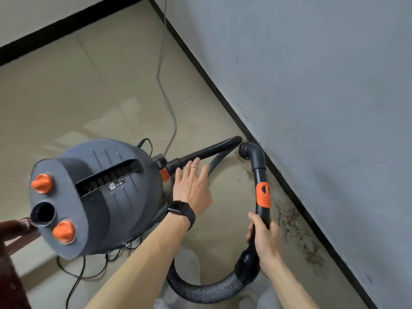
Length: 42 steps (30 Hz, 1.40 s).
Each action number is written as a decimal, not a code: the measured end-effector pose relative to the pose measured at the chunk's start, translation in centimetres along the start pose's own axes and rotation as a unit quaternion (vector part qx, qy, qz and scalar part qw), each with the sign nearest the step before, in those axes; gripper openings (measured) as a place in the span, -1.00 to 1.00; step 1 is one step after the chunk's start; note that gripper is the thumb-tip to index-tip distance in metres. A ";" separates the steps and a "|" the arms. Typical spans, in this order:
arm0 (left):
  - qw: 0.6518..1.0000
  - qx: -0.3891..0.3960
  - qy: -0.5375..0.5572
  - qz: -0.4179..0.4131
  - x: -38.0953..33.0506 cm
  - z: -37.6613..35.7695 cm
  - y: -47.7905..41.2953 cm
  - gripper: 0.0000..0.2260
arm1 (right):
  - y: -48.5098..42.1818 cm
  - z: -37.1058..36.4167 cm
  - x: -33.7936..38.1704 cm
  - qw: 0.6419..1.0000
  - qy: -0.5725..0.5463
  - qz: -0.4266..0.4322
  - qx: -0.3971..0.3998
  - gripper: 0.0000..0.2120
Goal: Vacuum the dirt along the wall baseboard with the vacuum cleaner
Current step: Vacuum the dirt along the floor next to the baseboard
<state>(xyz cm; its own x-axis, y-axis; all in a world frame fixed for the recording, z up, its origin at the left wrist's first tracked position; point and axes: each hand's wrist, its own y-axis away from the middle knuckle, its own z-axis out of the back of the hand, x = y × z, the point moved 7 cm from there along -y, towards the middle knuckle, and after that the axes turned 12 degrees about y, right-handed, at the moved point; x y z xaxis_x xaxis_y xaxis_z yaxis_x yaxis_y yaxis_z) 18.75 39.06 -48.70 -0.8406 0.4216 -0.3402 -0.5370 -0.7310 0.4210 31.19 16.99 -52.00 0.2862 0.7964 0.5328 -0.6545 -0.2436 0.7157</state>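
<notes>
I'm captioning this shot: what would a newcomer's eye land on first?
The big grey vacuum cleaner with orange knobs fills the left side. The right hand grips the black wand, its nozzle down by the black baseboard. Brown dirt speckles the floor along that baseboard, beside the wand.

A grey drum vacuum cleaner (98,197) with orange knobs stands left of centre. Its black ribbed hose (211,288) loops through the bottom centre to a dark wand (263,192) with an orange collar. The wand's elbow nozzle (247,150) lies against the black baseboard (223,90), right of centre. Brown dirt (289,219) speckles the floor beside the baseboard, lower right.
</notes>
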 end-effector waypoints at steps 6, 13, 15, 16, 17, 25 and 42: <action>0.996 0.021 -0.081 -0.025 -4.4 -9.5 -7.0 -0.40 | -11.7 3.3 -7.0 0.996 0.064 0.005 -0.067 -0.68; 0.983 -0.017 -0.180 -0.036 -2.6 -16.7 -18.4 -0.41 | -24.8 -1.0 -10.0 0.993 0.097 0.057 -0.035 -0.68; 0.974 -0.045 -0.217 -0.046 -1.6 -18.0 -21.3 -0.38 | -28.4 -3.0 -10.1 0.993 0.087 0.066 -0.049 -0.68; 0.969 -0.055 -0.238 -0.047 -1.0 -18.6 -22.8 -0.36 | -30.1 -4.0 -10.1 0.993 0.075 0.070 -0.053 -0.68; 0.961 -0.066 -0.265 -0.051 -0.5 -19.0 -24.3 -0.35 | -31.6 -5.1 -10.2 0.994 0.061 0.074 -0.053 -0.66; 0.870 -0.114 -0.473 -0.081 1.8 -19.5 -31.6 -0.55 | -39.9 -16.0 -9.7 0.985 0.042 0.168 -0.027 -0.71; 0.894 -0.146 -0.406 0.118 11.7 -10.4 -35.5 -0.66 | -41.6 -20.0 7.5 0.919 0.097 0.380 -0.034 -0.70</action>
<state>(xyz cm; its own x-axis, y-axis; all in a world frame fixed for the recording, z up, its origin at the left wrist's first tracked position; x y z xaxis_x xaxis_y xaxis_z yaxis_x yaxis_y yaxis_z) 28.71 64.39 -76.34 -0.7664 0.4003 0.5024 -0.3957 -0.9103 0.1216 46.55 44.20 -86.83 -0.3980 0.4955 0.7721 -0.6573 -0.7411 0.1368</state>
